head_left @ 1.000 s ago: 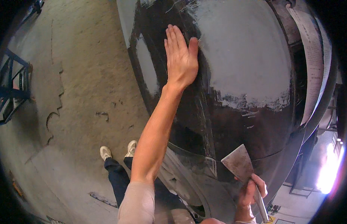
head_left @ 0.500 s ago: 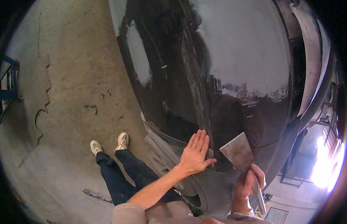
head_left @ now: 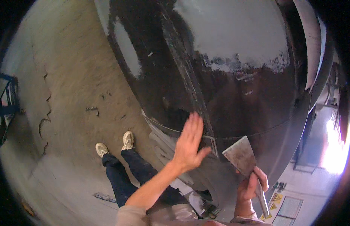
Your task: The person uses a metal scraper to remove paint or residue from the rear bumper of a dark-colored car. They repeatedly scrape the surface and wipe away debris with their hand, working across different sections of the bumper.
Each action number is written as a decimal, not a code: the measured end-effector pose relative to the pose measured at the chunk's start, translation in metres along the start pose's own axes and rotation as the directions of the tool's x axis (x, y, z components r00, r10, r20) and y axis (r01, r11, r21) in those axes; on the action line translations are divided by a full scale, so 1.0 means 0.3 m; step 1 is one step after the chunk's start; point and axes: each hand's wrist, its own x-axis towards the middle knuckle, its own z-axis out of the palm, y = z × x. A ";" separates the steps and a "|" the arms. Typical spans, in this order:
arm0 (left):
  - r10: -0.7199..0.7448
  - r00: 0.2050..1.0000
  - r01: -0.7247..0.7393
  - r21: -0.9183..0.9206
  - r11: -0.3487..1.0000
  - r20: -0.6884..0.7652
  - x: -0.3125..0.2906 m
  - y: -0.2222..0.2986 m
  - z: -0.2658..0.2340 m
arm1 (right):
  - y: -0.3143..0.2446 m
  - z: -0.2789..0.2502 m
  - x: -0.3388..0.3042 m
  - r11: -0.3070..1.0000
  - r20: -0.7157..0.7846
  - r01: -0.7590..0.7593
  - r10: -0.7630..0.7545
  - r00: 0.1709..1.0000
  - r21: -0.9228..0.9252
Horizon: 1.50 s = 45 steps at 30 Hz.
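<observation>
My left hand [head_left: 188, 147] is flat with its fingers stretched out and the thumb apart, holding nothing. It is over the dark car body panel [head_left: 254, 113], beside a scuffed ridge [head_left: 188, 81]. Motion smears the fingers a little, and I cannot tell whether they touch the surface. My right hand [head_left: 252, 184] grips a putty knife [head_left: 239, 153] with a wide, stained metal blade, tilted up to the left in front of the panel. A large grey patch [head_left: 239, 30] and a narrower grey patch [head_left: 126, 47] coat parts of the panel farther off.
Left of the car lies a worn brown floor [head_left: 77, 75] with a jagged crack. A blue metal frame [head_left: 8, 98] stands at the far left. My feet are on the floor, near a flat strip [head_left: 105, 197]. Bright light comes in at the right, above a white board with warning signs [head_left: 276, 203].
The view has shifted, with the panel now higher and farther left. My left hand has moved up and left, its fingers now blurred. My right hand keeps its grip on the putty knife.
</observation>
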 end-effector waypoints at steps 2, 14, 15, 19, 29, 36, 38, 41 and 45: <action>0.091 0.983 -0.084 -0.049 0.995 0.157 -0.104 0.022 -0.034 | -0.016 -0.009 -0.030 1.000 0.049 -0.020 0.020 0.999 -0.007; -0.012 0.994 -0.004 0.142 0.990 0.107 -0.129 0.005 0.034 | -0.070 0.005 -0.204 0.983 -0.059 -0.028 0.018 0.998 -0.181; -0.044 0.983 0.003 0.228 0.974 0.176 -0.163 -0.028 -0.012 | -0.084 0.013 -0.221 0.985 -0.045 -0.067 0.061 0.997 -0.160; -0.125 0.988 0.097 0.258 0.961 0.092 -0.143 -0.083 -0.163 | -0.129 0.084 -0.299 0.959 0.006 -0.140 0.146 0.989 -0.247; 0.174 0.917 -0.318 0.397 0.861 0.358 0.018 -0.085 0.015 | -0.053 0.055 -0.256 0.934 0.024 -0.274 0.287 0.957 -0.230; 0.063 0.867 -0.250 0.321 0.913 0.494 0.026 -0.022 -0.186 | -0.039 0.091 -0.218 0.897 0.083 -0.434 0.428 0.900 0.086; 0.089 0.914 -0.264 0.411 0.872 0.397 0.057 -0.005 -0.114 | -0.033 0.096 -0.211 0.861 0.102 -0.493 0.483 0.870 0.123; 0.189 0.928 -0.301 0.347 0.888 0.321 0.070 -0.039 0.061 | -0.037 0.097 -0.232 0.855 0.080 -0.517 0.513 0.855 0.042; 0.356 0.848 -0.500 0.369 0.784 0.392 0.057 -0.124 0.118 | -0.090 0.053 -0.329 0.763 -0.083 -0.638 0.633 0.770 -0.106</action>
